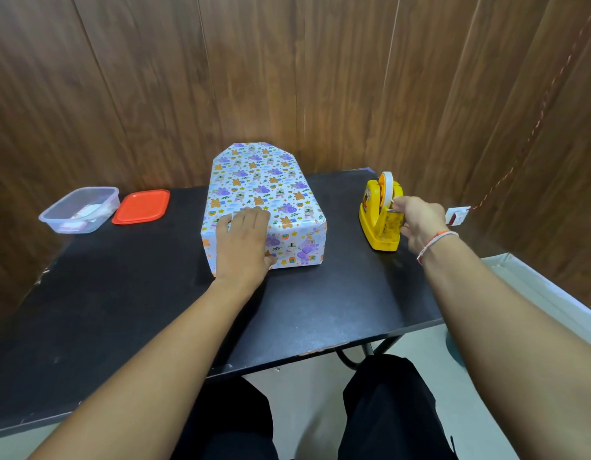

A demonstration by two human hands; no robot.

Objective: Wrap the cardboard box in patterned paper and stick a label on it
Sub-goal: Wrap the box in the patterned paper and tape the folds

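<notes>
The box [280,200] stands mid-table, covered in white paper printed with purple and orange cartoon figures. At its far end a paper flap with folded corners sticks up toward the wall. My left hand [242,242] lies flat with straight fingers over the near top edge of the box, pressing the paper down. To the right stands a yellow tape dispenser [380,214] with a white tape roll. My right hand [420,224] is at the dispenser's cutter end, thumb and forefinger pinching the tape end.
A clear plastic container [79,210] with white slips inside sits at the table's back left, its orange lid [142,207] beside it. The black table [121,310] backs onto a wood-panelled wall. A small white card on a red string [456,215] hangs at right.
</notes>
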